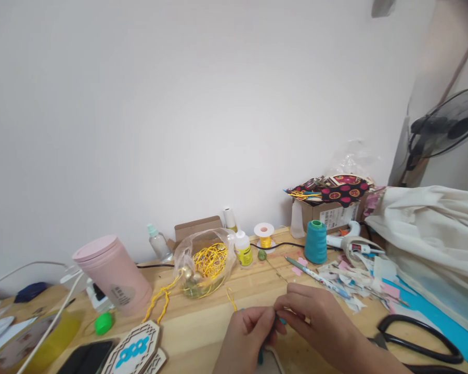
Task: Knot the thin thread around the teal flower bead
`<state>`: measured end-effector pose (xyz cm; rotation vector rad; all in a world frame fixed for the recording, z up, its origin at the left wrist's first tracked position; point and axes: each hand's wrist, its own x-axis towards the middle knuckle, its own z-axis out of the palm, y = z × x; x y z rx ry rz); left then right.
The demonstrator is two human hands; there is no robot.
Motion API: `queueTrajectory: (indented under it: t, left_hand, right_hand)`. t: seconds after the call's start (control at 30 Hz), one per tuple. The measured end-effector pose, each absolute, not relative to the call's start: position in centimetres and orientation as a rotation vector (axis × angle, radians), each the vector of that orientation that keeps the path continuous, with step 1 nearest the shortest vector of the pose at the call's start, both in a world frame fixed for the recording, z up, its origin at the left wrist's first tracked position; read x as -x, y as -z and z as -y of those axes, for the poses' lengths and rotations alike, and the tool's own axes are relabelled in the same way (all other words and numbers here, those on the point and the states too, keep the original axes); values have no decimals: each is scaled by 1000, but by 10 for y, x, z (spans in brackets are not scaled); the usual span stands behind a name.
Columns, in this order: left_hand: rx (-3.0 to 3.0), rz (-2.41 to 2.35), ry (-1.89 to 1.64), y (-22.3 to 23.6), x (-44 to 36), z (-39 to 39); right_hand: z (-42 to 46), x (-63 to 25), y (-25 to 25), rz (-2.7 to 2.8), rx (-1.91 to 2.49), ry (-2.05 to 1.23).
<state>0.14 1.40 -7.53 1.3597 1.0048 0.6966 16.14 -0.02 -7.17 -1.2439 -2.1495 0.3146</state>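
Observation:
My left hand (247, 337) and my right hand (320, 317) meet low in the middle of the head view, fingertips pinched together. Between them is a small dark teal piece (261, 356), mostly covered by the fingers, so its kind is unclear. Under the hands shows the pale edge of a flat piece (275, 359). A yellow cord loop (231, 299) sticks up behind my left hand. To the left lies an octagonal wooden lattice pendant (132, 350) with a blue flower design and yellow cord. A green bead (262, 255) on a thin strand rests beyond my hands.
Behind stand a glue bottle (243, 250), a wire spool (264, 236), a teal thread cone (315, 244) and a plastic bag (203, 262) of yellow cord. Black-handled scissors (417, 337), paper scraps (347, 275) and a pen (315, 275) lie right. A pink canister (113, 272) stands left.

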Motion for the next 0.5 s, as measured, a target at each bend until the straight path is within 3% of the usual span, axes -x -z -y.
queueTrajectory:
  t: [0.23,0.5]
  left_hand:
    - [-1180,-848,-686,82,3,-18]
    - [-1338,-1023,-641,78,8,-20]
  right_hand:
    - [2,-160,72,2169,1214,-228]
    - [2,-158,71,2215,1218,-99]
